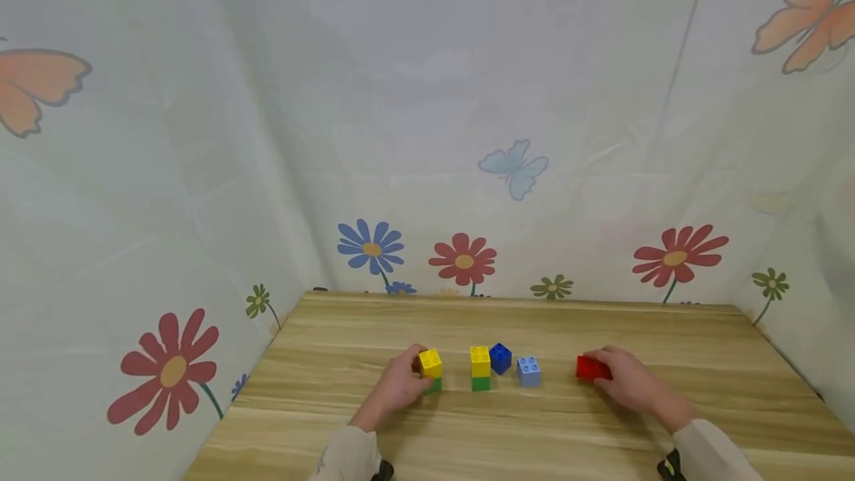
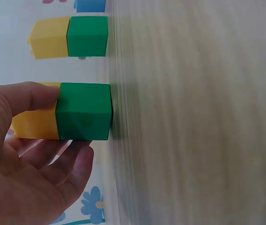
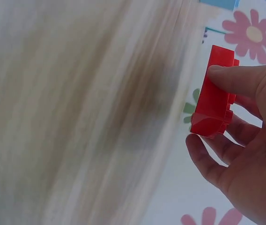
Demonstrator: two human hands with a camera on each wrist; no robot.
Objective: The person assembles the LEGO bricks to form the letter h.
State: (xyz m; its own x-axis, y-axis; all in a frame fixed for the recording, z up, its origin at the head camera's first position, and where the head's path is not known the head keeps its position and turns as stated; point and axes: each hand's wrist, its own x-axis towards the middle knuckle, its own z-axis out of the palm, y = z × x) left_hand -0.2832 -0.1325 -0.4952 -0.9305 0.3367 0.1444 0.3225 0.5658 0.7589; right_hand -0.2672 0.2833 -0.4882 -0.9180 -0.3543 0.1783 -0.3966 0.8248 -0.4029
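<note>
My left hand (image 1: 401, 382) grips a stack of two toy bricks, a yellow brick (image 1: 430, 363) on top of a green brick (image 2: 84, 111). In the left wrist view the thumb lies along one side and the fingers curl behind. To the right stands a second stack, a yellow brick (image 1: 480, 361) over a green brick (image 1: 481, 384), touched by neither hand. My right hand (image 1: 634, 379) holds a red brick (image 3: 215, 93) between thumb and fingers. In the right wrist view its studs face the palm, and it appears raised off the table.
Between the hands, a dark blue brick (image 1: 500, 358) sits just behind the second stack, and a light blue brick (image 1: 528, 371) stands to its right. All rest on a wood-grain table (image 1: 534, 436). A flower-printed curtain (image 1: 414, 132) hangs behind the table and along its sides.
</note>
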